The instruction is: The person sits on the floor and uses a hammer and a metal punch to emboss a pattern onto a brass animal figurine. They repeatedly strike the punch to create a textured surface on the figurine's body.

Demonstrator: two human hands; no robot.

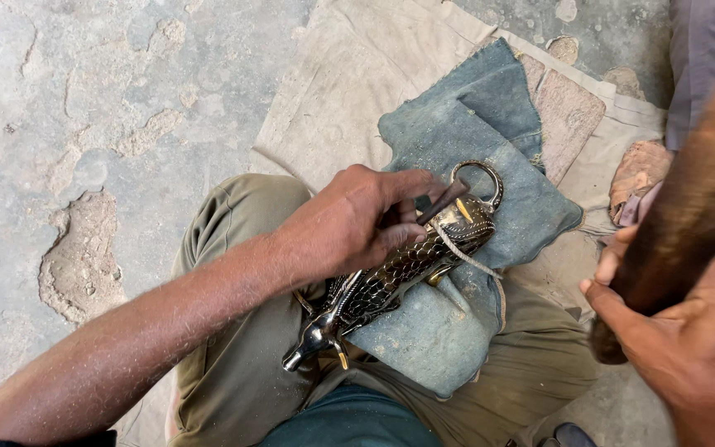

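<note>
Gripping a thick wooden handle (688, 215), the right hand (693, 343) has its fingers wrapped tight round the lower end. Across the lap, on a folded blue-grey cloth (457, 314), lies a dark scaled metal figure (399, 269) with a ring at its far end – the left hand (349, 223) pinches a small punch (442, 201) against it. Beyond lie pale sacking (357, 74) and cracked concrete floor (68, 108)

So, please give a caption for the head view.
Left hand sets punch on metal animal figure; right hand grips wooden handle.
</note>
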